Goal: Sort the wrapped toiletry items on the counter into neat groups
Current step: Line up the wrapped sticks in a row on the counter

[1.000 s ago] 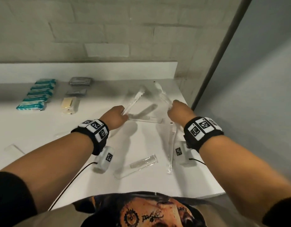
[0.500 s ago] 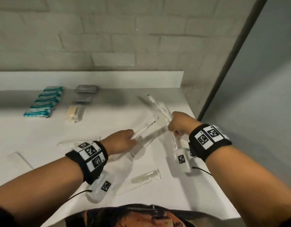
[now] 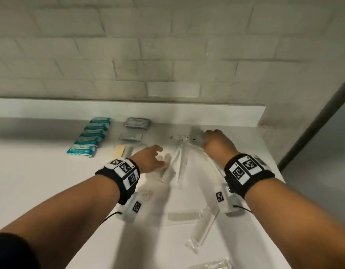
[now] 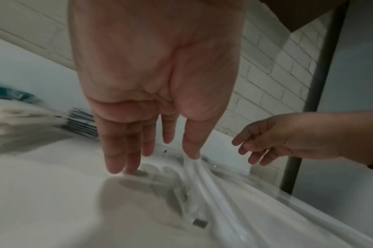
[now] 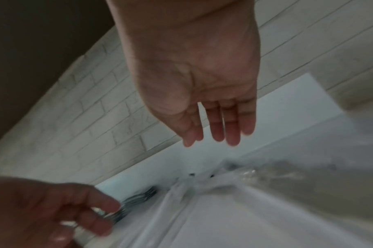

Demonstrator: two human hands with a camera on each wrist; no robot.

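Several clear-wrapped toothbrushes [image 3: 179, 164] lie together on the white counter [image 3: 41, 181], between my two hands. My left hand [image 3: 158, 157] hovers just left of them with straight fingers [image 4: 117, 151] and holds nothing. Its thumb tip is at the wrappers' [image 4: 213, 193] far end. My right hand [image 3: 211, 137] is at their far right end, fingers [image 5: 215, 129] relaxed and empty. The left hand [image 5: 75, 209] also shows in the right wrist view, beside the wrappers [image 5: 181, 201].
A row of teal packets [image 3: 90, 136] lies at the back left, with two grey sachets [image 3: 137, 123] and a yellow bar [image 3: 120, 150] beside it. A wrapped comb [image 3: 183, 216] and more clear-wrapped items [image 3: 203, 230] lie near me. The counter ends at the right.
Both hands held wrapped toothbrushes before. They carried them toward the back of the counter, laid them down side by side and let go; both hands are now empty.
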